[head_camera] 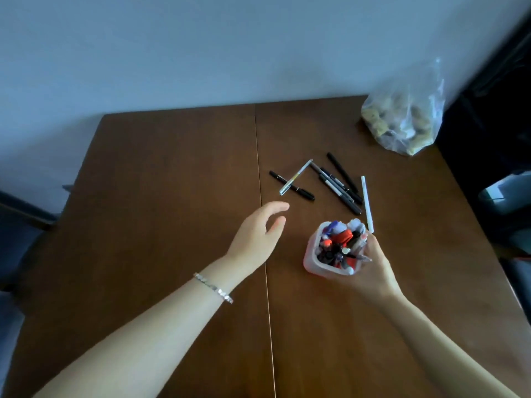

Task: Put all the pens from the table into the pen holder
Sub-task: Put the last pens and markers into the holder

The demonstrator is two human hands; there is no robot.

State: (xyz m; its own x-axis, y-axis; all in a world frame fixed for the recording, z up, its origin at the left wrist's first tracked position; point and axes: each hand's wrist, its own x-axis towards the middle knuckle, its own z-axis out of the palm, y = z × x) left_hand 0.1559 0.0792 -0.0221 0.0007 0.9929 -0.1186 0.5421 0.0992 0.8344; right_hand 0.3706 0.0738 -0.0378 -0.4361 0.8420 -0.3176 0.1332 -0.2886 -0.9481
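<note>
A white pen holder [312, 261] stands on the brown table [172, 196], packed with several pens, some red and blue. My right hand [376, 268] grips the holder's right side. A white pen [367, 202] lies just beyond that hand. Several dark pens [340, 188] lie bunched behind the holder. Left of them a black pen [301, 191] lies crossed by a silver pen [296, 177]. My left hand [258, 237], fingers apart and holding nothing, hovers just short of that crossed pair.
A clear plastic bag [405, 116] of pale lumps sits at the table's far right corner. A seam [263, 225] runs down the tabletop's middle. A wall stands behind the table. Dark furniture lies off the right edge.
</note>
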